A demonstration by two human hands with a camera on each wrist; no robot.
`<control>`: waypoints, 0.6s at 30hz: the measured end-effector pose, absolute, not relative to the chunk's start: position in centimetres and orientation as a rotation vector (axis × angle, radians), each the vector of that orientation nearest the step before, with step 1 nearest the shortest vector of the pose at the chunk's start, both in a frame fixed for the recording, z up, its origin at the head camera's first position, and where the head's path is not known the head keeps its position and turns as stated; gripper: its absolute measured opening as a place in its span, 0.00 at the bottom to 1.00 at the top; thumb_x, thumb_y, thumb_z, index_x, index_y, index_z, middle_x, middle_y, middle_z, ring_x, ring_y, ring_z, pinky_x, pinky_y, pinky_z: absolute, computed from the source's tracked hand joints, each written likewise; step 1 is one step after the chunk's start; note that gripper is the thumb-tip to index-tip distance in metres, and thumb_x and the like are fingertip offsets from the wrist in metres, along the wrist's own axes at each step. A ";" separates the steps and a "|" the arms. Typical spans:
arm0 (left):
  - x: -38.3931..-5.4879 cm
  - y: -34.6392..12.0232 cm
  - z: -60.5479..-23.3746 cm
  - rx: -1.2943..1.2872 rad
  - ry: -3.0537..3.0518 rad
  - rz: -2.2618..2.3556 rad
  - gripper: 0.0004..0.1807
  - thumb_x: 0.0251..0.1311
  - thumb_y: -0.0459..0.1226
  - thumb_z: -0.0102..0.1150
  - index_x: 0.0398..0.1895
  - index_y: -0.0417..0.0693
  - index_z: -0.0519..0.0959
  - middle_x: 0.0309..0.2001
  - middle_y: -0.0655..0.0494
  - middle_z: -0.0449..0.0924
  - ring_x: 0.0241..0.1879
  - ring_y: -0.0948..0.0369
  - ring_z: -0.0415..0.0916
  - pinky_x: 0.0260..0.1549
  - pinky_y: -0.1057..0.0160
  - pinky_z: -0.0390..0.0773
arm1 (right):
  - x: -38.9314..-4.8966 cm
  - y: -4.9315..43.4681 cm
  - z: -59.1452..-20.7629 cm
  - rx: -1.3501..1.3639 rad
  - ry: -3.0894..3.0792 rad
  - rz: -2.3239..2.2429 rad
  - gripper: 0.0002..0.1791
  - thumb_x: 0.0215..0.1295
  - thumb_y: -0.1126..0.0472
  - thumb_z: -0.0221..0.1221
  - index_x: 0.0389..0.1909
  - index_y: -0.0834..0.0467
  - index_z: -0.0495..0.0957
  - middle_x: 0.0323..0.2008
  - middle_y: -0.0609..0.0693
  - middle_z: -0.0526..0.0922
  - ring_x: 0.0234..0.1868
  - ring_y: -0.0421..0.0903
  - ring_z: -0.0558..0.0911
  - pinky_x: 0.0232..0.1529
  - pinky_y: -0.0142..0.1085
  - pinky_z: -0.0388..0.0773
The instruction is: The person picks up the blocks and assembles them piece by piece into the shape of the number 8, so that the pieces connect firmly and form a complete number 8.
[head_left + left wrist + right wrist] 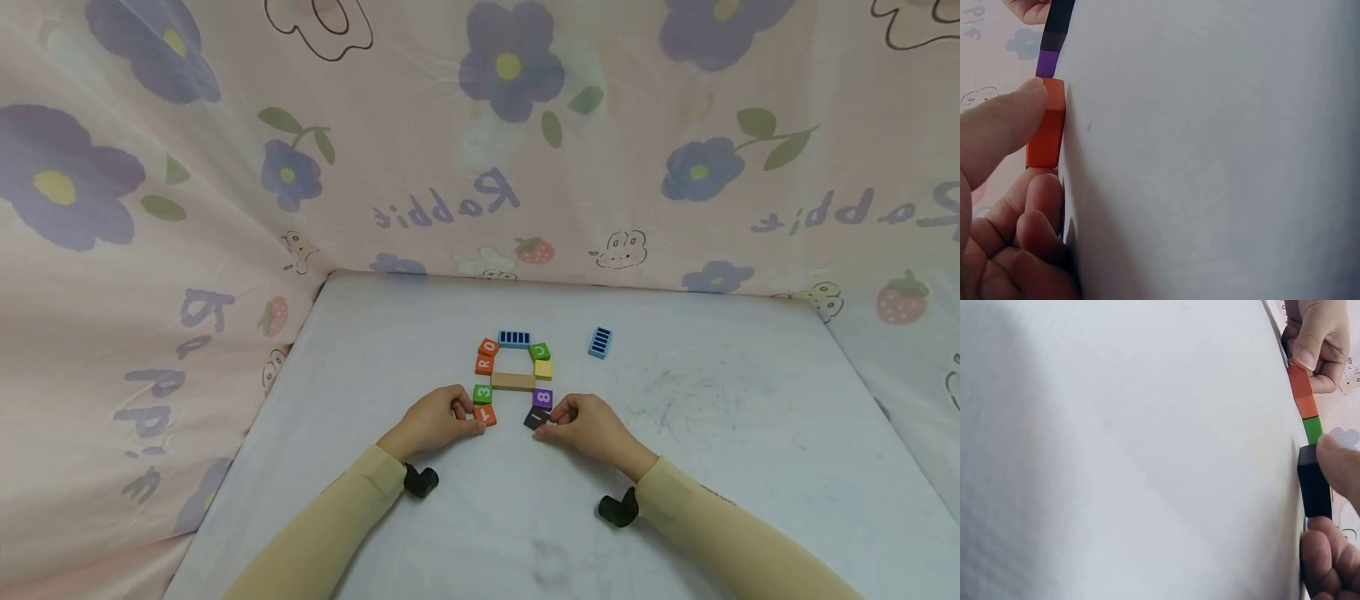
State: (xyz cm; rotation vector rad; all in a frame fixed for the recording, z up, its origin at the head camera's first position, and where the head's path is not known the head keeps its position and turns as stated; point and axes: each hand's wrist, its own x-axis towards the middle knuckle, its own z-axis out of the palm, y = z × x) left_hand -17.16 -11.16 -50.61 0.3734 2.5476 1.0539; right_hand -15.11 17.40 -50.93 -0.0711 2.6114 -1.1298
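Several coloured blocks form an A-like outline on the white table. At its lower left end, my left hand (442, 421) pinches an orange block (485, 415) between thumb and fingers. My right hand (588, 425) pinches a black block (536, 418) at the lower right end, tilted slightly outward. Above these lie a green block (482, 394) marked 3 and a purple block (543, 398) marked 8. A plain wooden bar (513, 382) spans the two sides. The left wrist view shows my thumb on the orange block's side; in the right wrist view the black block stands between thumb and curled fingers.
Orange blocks (484, 364), a green block (539, 352) and a yellow block (543, 369) make the upper sides. A blue striped block (514, 338) caps the top. Another blue striped block (600, 342) lies apart to the right. Patterned cloth (510, 225) hangs behind the table.
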 end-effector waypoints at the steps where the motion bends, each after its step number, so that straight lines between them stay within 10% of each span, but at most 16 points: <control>1: -17.2 -11.2 -50.6 0.369 2.547 1.056 0.17 0.50 0.52 0.72 0.34 0.53 0.77 0.27 0.61 0.73 0.27 0.63 0.69 0.27 0.62 0.67 | -15.1 17.4 -51.0 -0.070 2.615 -1.128 0.24 0.42 0.40 0.74 0.27 0.53 0.77 0.23 0.46 0.76 0.27 0.44 0.72 0.28 0.37 0.68; 18: -17.2 -11.2 -50.9 0.368 2.549 1.044 0.18 0.50 0.53 0.71 0.32 0.54 0.75 0.25 0.61 0.73 0.26 0.62 0.68 0.27 0.62 0.67 | -15.4 16.8 -50.3 0.055 2.629 -1.037 0.25 0.46 0.36 0.70 0.24 0.53 0.78 0.22 0.48 0.75 0.26 0.45 0.72 0.25 0.37 0.65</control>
